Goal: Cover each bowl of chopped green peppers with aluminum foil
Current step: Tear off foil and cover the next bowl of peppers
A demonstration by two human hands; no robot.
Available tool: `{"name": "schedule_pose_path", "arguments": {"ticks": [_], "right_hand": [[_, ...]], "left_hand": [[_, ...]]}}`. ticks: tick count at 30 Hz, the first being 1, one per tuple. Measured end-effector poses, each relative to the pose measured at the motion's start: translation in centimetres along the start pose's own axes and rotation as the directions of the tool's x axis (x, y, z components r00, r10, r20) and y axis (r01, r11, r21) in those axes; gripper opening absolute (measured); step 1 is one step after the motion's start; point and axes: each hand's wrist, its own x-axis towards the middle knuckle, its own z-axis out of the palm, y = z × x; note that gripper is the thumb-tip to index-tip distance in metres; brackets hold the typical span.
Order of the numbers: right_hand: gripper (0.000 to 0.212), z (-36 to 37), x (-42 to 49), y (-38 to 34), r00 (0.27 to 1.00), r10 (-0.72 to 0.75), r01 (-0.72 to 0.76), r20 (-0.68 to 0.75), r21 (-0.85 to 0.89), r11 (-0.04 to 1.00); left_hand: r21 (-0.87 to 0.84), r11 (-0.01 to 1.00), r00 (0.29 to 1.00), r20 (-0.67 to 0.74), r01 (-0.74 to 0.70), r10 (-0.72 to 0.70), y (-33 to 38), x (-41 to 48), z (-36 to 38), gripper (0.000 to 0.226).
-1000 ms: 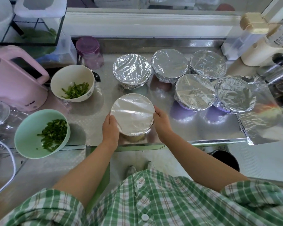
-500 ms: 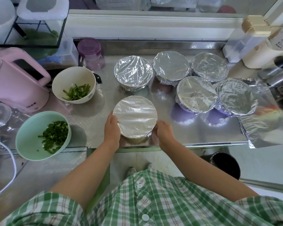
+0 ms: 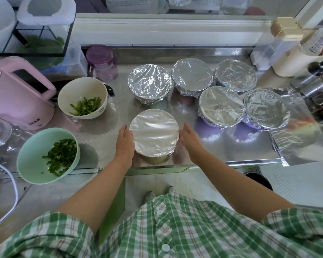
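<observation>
1 foil-covered bowl (image 3: 154, 133), left hand (image 3: 125, 144) fingers curved round its side, right hand (image 3: 191, 141) fingers straight just beside rim

1. Bright, even daylight; a soft shadow lies right of the mint bowl (image 3: 29, 164).
2. Glare whitens the foil-covered bowl (image 3: 154, 132) and streaks the steel counter (image 3: 231, 151).
3. Wide-angle bending curves the edges; the corners look softer.

I see the front bowl (image 3: 154, 133) upright, foil smooth and tight over its rim. Five more foil-covered bowls (image 3: 221, 107) stand behind and right of it. Left of it, a white bowl (image 3: 82, 97) and a mint bowl (image 3: 48, 155) sit uncovered, holding chopped peppers (image 3: 61, 155). A loose foil sheet (image 3: 302, 135) lies flat well to its right.
</observation>
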Motion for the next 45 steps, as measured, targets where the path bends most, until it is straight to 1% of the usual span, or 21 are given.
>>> {"name": "schedule_pose_path", "arguments": {"ticks": [1, 2, 3, 5, 7, 10, 11, 13, 15, 16, 17, 19, 21, 23, 25, 30, 34, 36, 40, 42, 45], "right_hand": [[0.029, -0.1, 0.1, -0.3, 0.999, -0.049, 0.049, -0.015, -0.020, 0.999], [0.033, -0.2, 0.0, -0.7, 0.994, -0.105, 0.104, -0.024, -0.038, 0.994], [0.034, -0.1, -0.2, -0.9, 0.987, -0.156, 0.154, -0.030, -0.053, 0.987], [0.032, 0.0, -0.2, -0.6, 0.978, -0.194, 0.188, -0.073, -0.082, 0.979], [0.029, -0.1, -0.3, -0.3, 0.979, -0.163, 0.152, -0.122, -0.095, 0.984], [0.019, -0.8, -0.3, 0.2, 0.989, -0.082, 0.073, -0.124, -0.071, 0.995], [0.020, -1.1, -0.1, 0.4, 0.991, -0.053, 0.046, -0.121, -0.062, 0.997], [0.028, -1.8, -0.1, 0.6, 0.992, 0.000, -0.012, -0.127, -0.093, 0.996], [0.029, -2.3, 0.2, 0.5, 0.984, -0.037, 0.006, -0.175, -0.174, 0.985], [0.024, -2.3, 0.3, 0.0, 0.978, -0.087, 0.050, -0.188, -0.193, 0.980], [0.018, -2.1, 0.3, -0.5, 0.974, -0.145, 0.111, -0.176, -0.188, 0.976], [0.028, -1.1, 0.7, -1.8, 0.969, -0.232, 0.211, -0.086, -0.201, 0.956], [0.034, 0.2, 0.9, -2.5, 0.967, -0.254, 0.250, 0.010, -0.229, 0.941], [0.036, 1.0, 1.2, -2.2, 0.963, -0.268, 0.264, 0.028, -0.295, 0.918], [0.038, 1.1, 1.5, -1.7, 0.968, -0.251, 0.245, 0.020, -0.303, 0.921], [0.037, 0.7, 1.7, -1.6, 0.978, -0.200, 0.207, 0.057, -0.201, 0.957], [0.038, 0.5, 1.7, -1.9, 0.982, -0.165, 0.181, 0.087, -0.218, 0.959], [0.040, 0.5, 1.1, -1.8, 0.987, -0.156, 0.159, 0.031, -0.194, 0.968], [0.029, -0.4, -0.4, -1.6, 0.956, -0.257, 0.210, -0.138, -0.289, 0.934], [0.023, -0.8, -0.9, -1.8, 0.956, -0.232, 0.168, -0.180, -0.311, 0.935], [0.014, -1.2, -1.3, -1.7, 0.978, -0.142, 0.096, -0.152, -0.275, 0.957]], "left_hand": [[0.012, 1.000, 1.000, 0.004, 0.005, -0.005, -0.1, 0.0, 0.2, 0.031], [0.025, 1.000, 1.000, 0.007, 0.009, -0.009, 0.0, -0.2, 0.3, 0.023], [0.043, 0.999, 1.000, 0.003, 0.007, -0.007, 0.1, -0.5, 0.5, 0.022], [0.082, 0.996, 1.000, 0.002, -0.027, 0.027, 0.1, -0.7, 0.8, 0.024], [0.120, 0.991, 0.998, 0.005, -0.055, 0.055, -0.1, -0.7, 1.0, 0.027], [0.135, 0.988, 0.996, 0.036, -0.080, 0.075, 0.1, -0.5, 0.7, 0.032], [0.147, 0.985, 0.995, 0.062, -0.086, 0.077, 0.2, -0.5, 0.6, 0.036], [0.148, 0.985, 0.993, 0.083, -0.093, 0.081, 0.2, -0.2, 0.3, 0.043], [0.189, 0.977, 0.995, 0.043, -0.100, 0.094, 0.0, -0.1, -0.2, 0.047], [0.221, 0.970, 0.994, -0.003, -0.104, 0.107, -0.2, -0.1, -0.4, 0.048], [0.245, 0.964, 0.992, -0.052, -0.102, 0.119, -0.4, -0.4, -0.5, 0.048], [0.240, 0.967, 0.988, -0.107, -0.086, 0.114, -0.8, -1.3, -0.3, 0.040], [0.193, 0.980, 0.990, -0.120, -0.053, 0.077, -1.2, -1.8, 0.2, 0.036], [0.139, 0.990, 0.990, -0.135, -0.023, 0.042, -1.4, -1.9, 0.8, 0.031], [0.106, 0.994, 0.988, -0.147, -0.030, 0.046, -1.2, -1.8, 1.1, 0.026], [0.097, 0.995, 0.989, -0.145, -0.016, 0.030, -1.9, -1.2, 0.9, 0.033], [0.063, 0.998, 0.993, -0.113, -0.032, 0.039, -1.4, -1.7, 0.9, 0.024], [0.048, 0.998, 0.994, -0.100, -0.037, 0.041, -1.4, -1.7, 0.7, 0.026], [0.049, 0.999, 0.994, -0.108, -0.021, 0.026, -1.5, -1.9, 0.6, 0.029], [0.045, 0.999, 0.993, -0.119, -0.018, 0.023, -1.5, -1.8, 0.6, 0.029], [0.059, 0.998, 0.992, -0.121, -0.032, 0.039, -1.4, -1.7, 0.7, 0.031]]}}
